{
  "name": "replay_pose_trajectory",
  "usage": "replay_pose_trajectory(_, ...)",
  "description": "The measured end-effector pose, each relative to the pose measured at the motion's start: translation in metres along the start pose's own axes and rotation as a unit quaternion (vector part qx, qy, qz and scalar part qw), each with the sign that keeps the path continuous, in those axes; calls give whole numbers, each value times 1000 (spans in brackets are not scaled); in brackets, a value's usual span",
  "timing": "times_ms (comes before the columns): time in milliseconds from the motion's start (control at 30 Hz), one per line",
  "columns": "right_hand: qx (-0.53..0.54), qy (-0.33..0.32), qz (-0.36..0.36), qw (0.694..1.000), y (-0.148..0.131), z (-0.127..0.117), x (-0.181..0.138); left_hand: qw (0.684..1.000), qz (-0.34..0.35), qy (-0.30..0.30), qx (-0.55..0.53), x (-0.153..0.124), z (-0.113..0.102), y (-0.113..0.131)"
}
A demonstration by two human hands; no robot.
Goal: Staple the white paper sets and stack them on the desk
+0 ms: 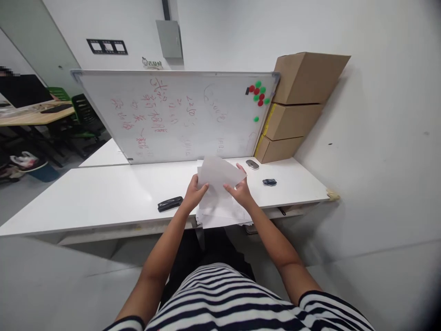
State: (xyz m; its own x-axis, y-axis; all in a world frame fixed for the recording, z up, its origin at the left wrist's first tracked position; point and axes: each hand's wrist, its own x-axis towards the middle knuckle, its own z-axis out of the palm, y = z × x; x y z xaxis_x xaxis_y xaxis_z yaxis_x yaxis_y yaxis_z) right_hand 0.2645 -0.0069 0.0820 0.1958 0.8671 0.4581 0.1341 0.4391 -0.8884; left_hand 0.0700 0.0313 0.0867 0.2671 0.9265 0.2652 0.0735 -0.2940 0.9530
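Between both hands, white paper (220, 171) is held up over the desk, tilted, and how many sheets it is I cannot tell. My left hand (195, 192) pinches its left side, thumb on the near face. On the right side, my right hand (241, 189) grips it with the thumb in front and fingers behind. Below lies a stack of white paper (223, 212), its lower edge uneven and hanging over the desk's front edge. A black stapler (170, 203) rests left of the stack, close to my left wrist.
On the white desk (103, 193), a computer mouse (252, 164) and a small dark object (269, 182) lie to the right. A whiteboard (172, 115) with red writing and magnets stands behind. Stacked cardboard boxes (296, 122) stand beside the right wall. Another desk with a monitor (24, 89) is far left.
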Motion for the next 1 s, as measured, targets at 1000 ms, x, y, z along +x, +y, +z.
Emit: replay_pose_trajectory(1000, -15, 0, 110, 994, 47, 4, -28, 992, -47, 56, -102, 4, 17, -58)
